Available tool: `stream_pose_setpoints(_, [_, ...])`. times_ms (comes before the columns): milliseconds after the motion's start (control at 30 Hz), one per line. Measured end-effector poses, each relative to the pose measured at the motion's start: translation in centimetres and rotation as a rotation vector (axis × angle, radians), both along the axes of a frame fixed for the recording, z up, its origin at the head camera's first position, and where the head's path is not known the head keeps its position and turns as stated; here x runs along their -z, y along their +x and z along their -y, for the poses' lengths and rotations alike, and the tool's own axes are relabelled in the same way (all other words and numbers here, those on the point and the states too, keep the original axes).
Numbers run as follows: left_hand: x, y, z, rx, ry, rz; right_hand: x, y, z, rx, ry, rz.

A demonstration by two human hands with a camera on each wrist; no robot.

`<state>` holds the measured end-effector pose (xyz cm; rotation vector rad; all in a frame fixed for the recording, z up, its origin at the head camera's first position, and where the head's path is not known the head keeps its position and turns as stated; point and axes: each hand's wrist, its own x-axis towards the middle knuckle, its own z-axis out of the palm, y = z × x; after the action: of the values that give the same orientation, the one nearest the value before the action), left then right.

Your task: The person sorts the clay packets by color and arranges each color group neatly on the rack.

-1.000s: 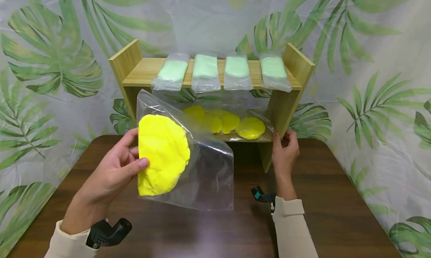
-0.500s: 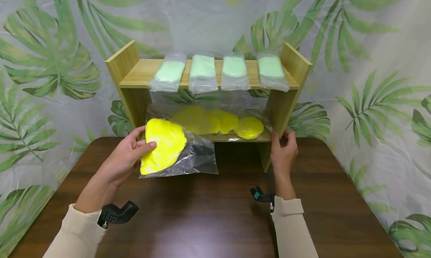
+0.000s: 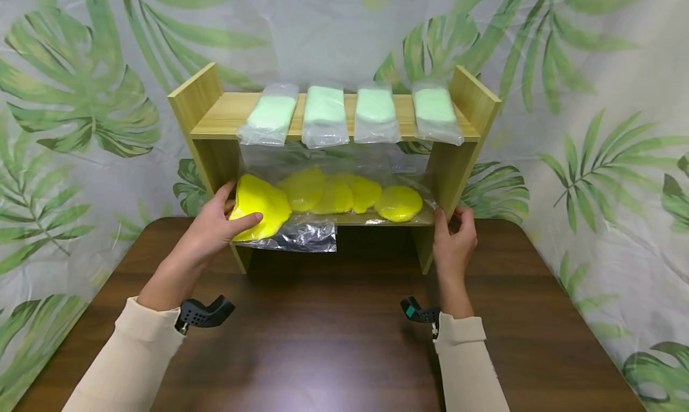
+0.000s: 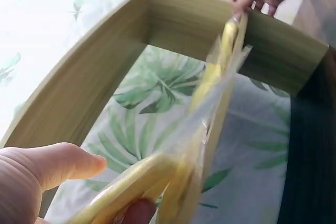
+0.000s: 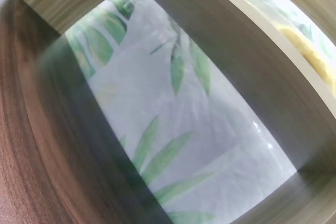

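Observation:
At the left end of the lower board, my left hand (image 3: pixel 212 226) holds a clear plastic bag of flattened yellow clay (image 3: pixel 261 206), thumb on its front face. The bag's loose end hangs over the board's front edge. From the left wrist, a fingertip (image 4: pixel 140 212) shows under the tilted yellow slab (image 4: pixel 126 187). My right hand (image 3: pixel 454 238) grips the front edge of the right side panel (image 3: pixel 463 161) of a small wooden shelf, its other fingers partly hidden. Several more bagged yellow pieces (image 3: pixel 398 203) lie overlapping in a row along the lower board.
Several bags of pale green clay (image 3: pixel 325 107) lie on the upper board (image 3: pixel 231 116), their ends over its front edge. The shelf stands on a dark brown table (image 3: pixel 334 340) before a leaf-patterned cloth (image 3: pixel 323 35). Below the lower board, the right wrist view shows a gap (image 5: pixel 173 103).
My left hand has carried the bag of yellow clay forward, from in front of the shelf to the left end of the lower board, tilting it back. My right hand has stayed in place.

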<state>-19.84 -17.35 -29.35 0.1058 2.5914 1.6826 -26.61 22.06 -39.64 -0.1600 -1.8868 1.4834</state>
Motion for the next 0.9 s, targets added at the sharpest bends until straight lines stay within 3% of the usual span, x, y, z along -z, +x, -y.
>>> stream_pose_setpoints(200, [0.8,-0.1,-0.6,-0.086,-0.283,-0.186,-0.1,0.0,0.1,-0.006,-0.007,0.0])
stream_pose_setpoints(367, [1.8,-0.3,-1.2,-0.111,-0.457,-0.318,0.1,0.1,0.1,-0.011,-0.02,0.009])
stream_pose_setpoints(667, [2.3,-1.3,-1.0,-0.04,-0.573,-0.289,-0.1,0.1,0.1,-0.001,0.0,0.004])
stream_pose_setpoints(900, [3.2,-2.3,-0.7,-0.036,-0.612,-0.334,-0.2,0.5,0.2,-0.031,-0.026,0.027])
